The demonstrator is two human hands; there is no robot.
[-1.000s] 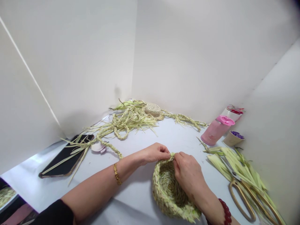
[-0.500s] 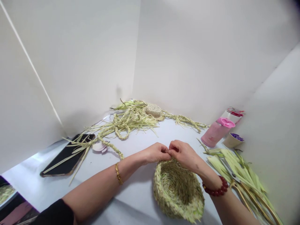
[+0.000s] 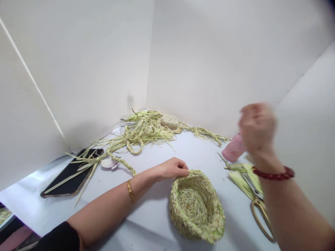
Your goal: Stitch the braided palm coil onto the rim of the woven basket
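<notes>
A round woven basket [image 3: 196, 209] of pale green plaited husk stands on the table with its opening toward me. Pinched on its far rim is my left hand [image 3: 174, 169], a gold bracelet on the wrist. My right hand [image 3: 258, 127], with a red bead bracelet, is raised in the air to the right of the basket, in front of a pink bottle. It is closed and blurred by motion; whether it holds anything thin cannot be made out. A braided strand [image 3: 125, 164] runs behind my left forearm.
Behind lie a heap of husk strips [image 3: 149, 134] and a small woven hat [image 3: 169, 122]. A black tablet [image 3: 68, 177] is at left, near a white object [image 3: 109, 163]. At right are a pink bottle [image 3: 233, 149], husks [image 3: 240, 183] and gold-handled scissors [image 3: 261, 218].
My right hand has left the basket rim and swung up and right, now covering part of the bottle. My left hand stays at the rim. The view has shifted slightly.
</notes>
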